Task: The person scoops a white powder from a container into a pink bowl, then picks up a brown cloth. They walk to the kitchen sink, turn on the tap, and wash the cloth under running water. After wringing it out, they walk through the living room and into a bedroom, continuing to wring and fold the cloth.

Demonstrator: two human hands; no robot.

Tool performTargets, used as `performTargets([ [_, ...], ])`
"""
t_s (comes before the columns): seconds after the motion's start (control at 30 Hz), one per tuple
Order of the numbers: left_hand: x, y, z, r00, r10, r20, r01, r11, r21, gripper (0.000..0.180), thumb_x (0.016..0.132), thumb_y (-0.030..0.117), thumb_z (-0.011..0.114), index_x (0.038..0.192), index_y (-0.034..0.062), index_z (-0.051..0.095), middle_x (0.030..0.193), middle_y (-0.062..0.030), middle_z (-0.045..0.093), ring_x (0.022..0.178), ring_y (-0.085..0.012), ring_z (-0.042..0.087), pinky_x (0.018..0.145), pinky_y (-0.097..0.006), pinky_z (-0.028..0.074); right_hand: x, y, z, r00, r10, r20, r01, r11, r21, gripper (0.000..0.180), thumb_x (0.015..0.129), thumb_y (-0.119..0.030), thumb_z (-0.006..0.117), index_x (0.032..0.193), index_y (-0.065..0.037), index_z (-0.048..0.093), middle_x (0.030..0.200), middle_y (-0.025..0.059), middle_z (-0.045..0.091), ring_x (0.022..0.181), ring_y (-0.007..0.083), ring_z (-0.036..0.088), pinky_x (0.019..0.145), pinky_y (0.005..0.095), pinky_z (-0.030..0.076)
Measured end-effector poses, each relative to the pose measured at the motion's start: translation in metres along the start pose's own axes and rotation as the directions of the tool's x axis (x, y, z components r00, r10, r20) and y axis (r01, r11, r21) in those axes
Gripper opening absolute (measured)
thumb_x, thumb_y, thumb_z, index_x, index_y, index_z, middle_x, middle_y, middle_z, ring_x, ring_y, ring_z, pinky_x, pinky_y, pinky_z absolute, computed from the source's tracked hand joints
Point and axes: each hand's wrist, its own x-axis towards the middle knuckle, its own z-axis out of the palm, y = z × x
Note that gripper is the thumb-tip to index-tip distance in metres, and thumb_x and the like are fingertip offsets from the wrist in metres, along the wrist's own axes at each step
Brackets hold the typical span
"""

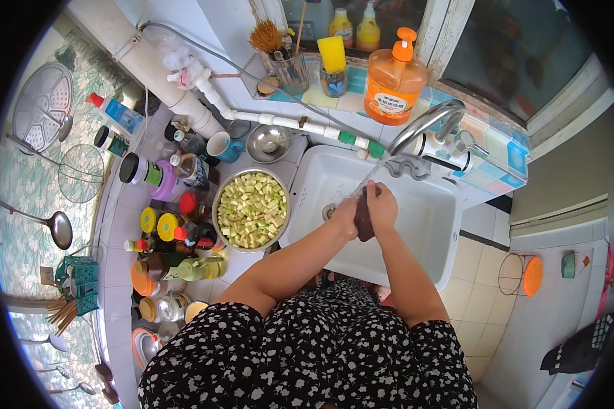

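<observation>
**Dark vegetable getting a rinse under the kitchen tap**

Head view: A person in a black dress with white flowers is standing at a white sink (pixel 430 225), holding a dark purple, elongated vegetable (pixel 363 217), possibly an eggplant, under a thin stream of water running from the chrome tap (pixel 426 123). The left hand (pixel 346 217) is pressing against the vegetable's left side with fingers curled around it, while the right hand (pixel 382 206) is wrapping over its top and right side; both hands are closing on it, so only a narrow strip of it is showing between them. The vegetable is hanging above the basin, near the drain, touching nothing but the hands and the water.

To the left, on the surface, a metal bowl (pixel 252 208) is sitting heaped with pale green diced pieces, just beside the sink's edge. Beyond it, jars and bottles of seasoning (pixel 170 228) are crowding the surface. An orange pump bottle of soap (pixel 393 82) is standing on the tiled sill behind the tap.

Judging by the grip, rinsing well here is calling for turning the vegetable slowly under the stream so every side is getting wet, rubbing the skin with the thumbs, and keeping a firm hold, since wet, smooth skin is likely to be slipping toward the basin
</observation>
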Motion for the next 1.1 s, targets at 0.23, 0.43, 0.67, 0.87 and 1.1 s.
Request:
performTargets([
  [0.23, -0.005, 0.029, 0.002, 0.974, 0.168, -0.155, -0.13, 0.966, 0.225, 0.036, 0.097, 0.041, 0.04, 0.111, 0.0083, 0.05, 0.102, -0.0072, 0.06, 0.092, -0.0229, 0.06, 0.083, -0.04, 0.052, 0.007, 0.101, 0.023, 0.842, 0.426, 0.332, -0.53, 0.535, 0.658, 0.045, 0.084, -0.023, 0.06, 0.127, -0.014, 0.05, 0.12, 0.0068, 0.054, 0.103, 0.0229, 0.054, 0.085, 0.0387, 0.044],
  [0.43, -0.026, 0.029, 0.017, 0.996, 0.07, -0.049, -0.071, 0.997, -0.01, 0.042, 0.095, 0.044, 0.043, 0.108, 0.0041, 0.049, 0.106, -0.0139, 0.059, 0.096, -0.0291, 0.059, 0.086, -0.045, 0.048, -0.011, 0.119, 0.016, 0.556, 0.45, 0.699, -0.825, 0.398, 0.401, 0.071, 0.084, -0.038, 0.058, 0.145, -0.032, 0.02, 0.148, 0.0051, 0.025, 0.135, 0.037, 0.02, 0.097, 0.0714, 0.017],
  [0.67, -0.047, 0.024, 0.035, 0.995, 0.083, 0.05, -0.077, 0.991, -0.112, 0.026, 0.092, 0.024, 0.055, 0.11, 0.0062, 0.048, 0.098, -0.0059, 0.057, 0.096, -0.0228, 0.058, 0.088, -0.042, 0.048, -0.014, 0.068, 0.012, 0.58, 0.075, 0.811, -0.815, 0.053, 0.577, 0.076, 0.085, -0.071, 0.032, 0.139, -0.017, 0.035, 0.146, 0.0062, 0.032, 0.134, 0.034, 0.029, 0.104, 0.0651, 0.016],
  [0.87, -0.044, 0.051, 0.011, 0.951, 0.26, -0.166, -0.166, 0.885, 0.435, 0.034, 0.092, 0.024, 0.051, 0.122, 0.0101, 0.043, 0.113, -0.0071, 0.055, 0.102, -0.0211, 0.057, 0.087, -0.042, 0.048, -0.017, 0.049, 0.01, 0.799, -0.122, 0.588, -0.578, 0.11, 0.808, 0.055, 0.09, -0.043, 0.052, 0.131, -0.007, 0.042, 0.127, 0.0093, 0.052, 0.116, 0.0231, 0.051, 0.099, 0.0376, 0.041],
  [1.1, -0.007, 0.047, -0.017, 0.989, -0.136, 0.062, 0.126, 0.981, 0.145, 0.058, 0.078, 0.062, 0.06, 0.095, 0.0068, 0.057, 0.093, -0.0067, 0.06, 0.085, -0.0208, 0.059, 0.073, -0.037, 0.051, -0.058, -0.02, -0.007, 0.931, -0.155, 0.332, -0.09, 0.782, 0.617, 0.044, 0.08, -0.038, 0.07, 0.108, -0.005, 0.061, 0.096, 0.0051, 0.063, 0.087, 0.0141, 0.058, 0.077, 0.0266, 0.045],
])
